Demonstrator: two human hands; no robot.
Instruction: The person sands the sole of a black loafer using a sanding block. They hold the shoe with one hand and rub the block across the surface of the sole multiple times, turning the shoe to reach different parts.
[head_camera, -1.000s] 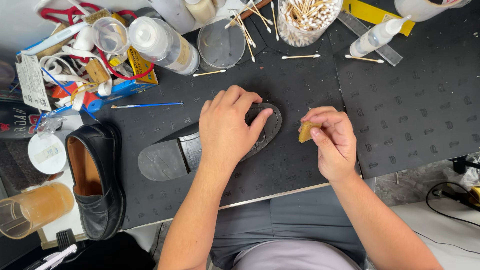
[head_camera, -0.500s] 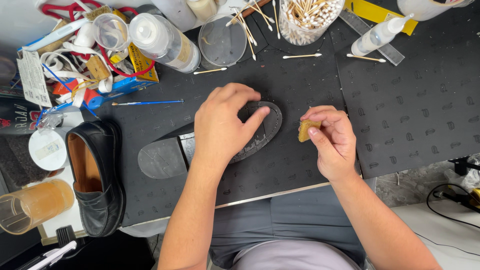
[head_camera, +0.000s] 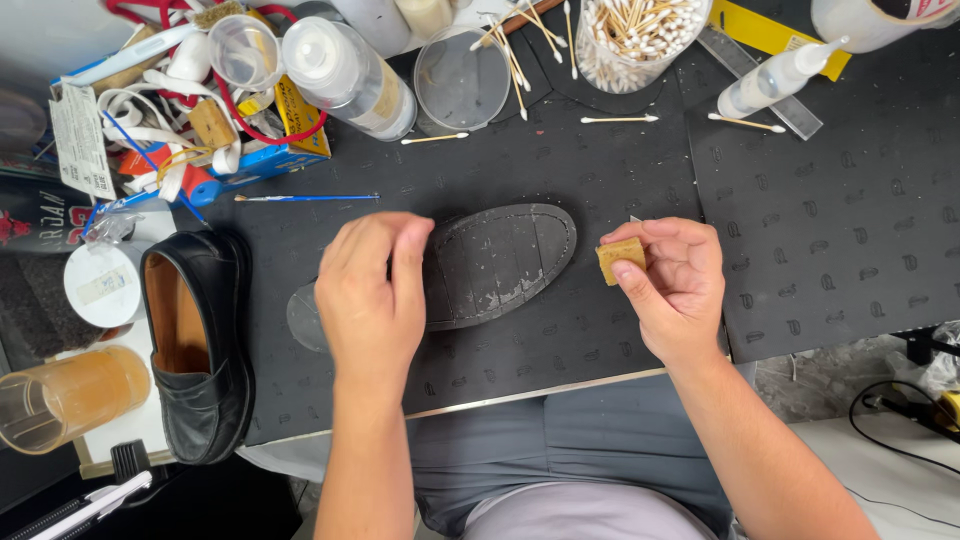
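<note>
A black shoe lies sole-up (head_camera: 500, 262) in the middle of a dark rubber mat (head_camera: 820, 240), its toe pointing right. My left hand (head_camera: 372, 290) rests over the middle of that sole, fingers curled, covering the waist and part of the heel. My right hand (head_camera: 672, 280) hovers just right of the toe and pinches a small tan block (head_camera: 620, 259) between thumb and fingers. The block is apart from the sole.
A second black loafer (head_camera: 195, 345) stands upright at the left. An amber cup (head_camera: 60, 398) is at lower left. At the back are a clear bottle (head_camera: 345, 72), a round lid (head_camera: 462, 78), a tub of cotton swabs (head_camera: 640, 35), a dropper bottle (head_camera: 775, 78) and a thin brush (head_camera: 300, 198).
My left hand has slid left off the toe toward the heel, uncovering the front of the sole. My right hand still holds the tan block, now slightly away from the toe.
</note>
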